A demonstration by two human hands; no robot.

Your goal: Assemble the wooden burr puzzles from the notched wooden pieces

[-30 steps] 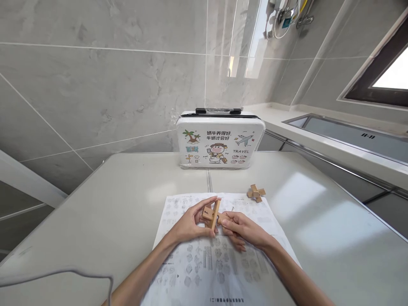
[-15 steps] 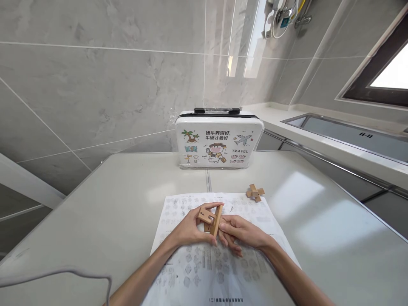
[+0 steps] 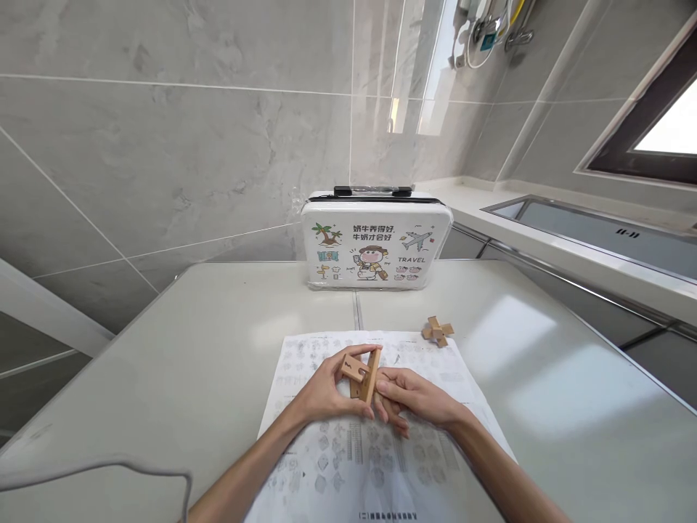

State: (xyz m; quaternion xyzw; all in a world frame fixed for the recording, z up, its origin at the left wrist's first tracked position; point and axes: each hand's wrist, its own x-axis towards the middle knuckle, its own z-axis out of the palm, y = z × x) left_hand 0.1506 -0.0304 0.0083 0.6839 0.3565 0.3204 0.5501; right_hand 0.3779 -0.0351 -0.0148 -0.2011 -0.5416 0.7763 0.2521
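Observation:
Both hands meet over a printed instruction sheet (image 3: 375, 450) on the white table (image 3: 207, 363). My left hand (image 3: 324, 392) pinches a notched wooden puzzle block (image 3: 353, 368) between thumb and fingers. My right hand (image 3: 414, 396) grips a second wooden bar (image 3: 371, 375) that crosses the first block, its fingers curled under it. An assembled wooden cross-shaped puzzle (image 3: 437, 331) lies on the table just beyond the sheet's far right corner, apart from both hands.
A small white suitcase (image 3: 375, 240) with cartoon prints stands against the tiled wall at the table's far edge. A grey cable (image 3: 109, 465) runs along the near left. A counter with a sunken sink (image 3: 588, 225) lies to the right.
The wooden pieces have tilted slightly in my hands and the right hand's fingers have shifted under the bar. The cross puzzle and the sheet have stayed put.

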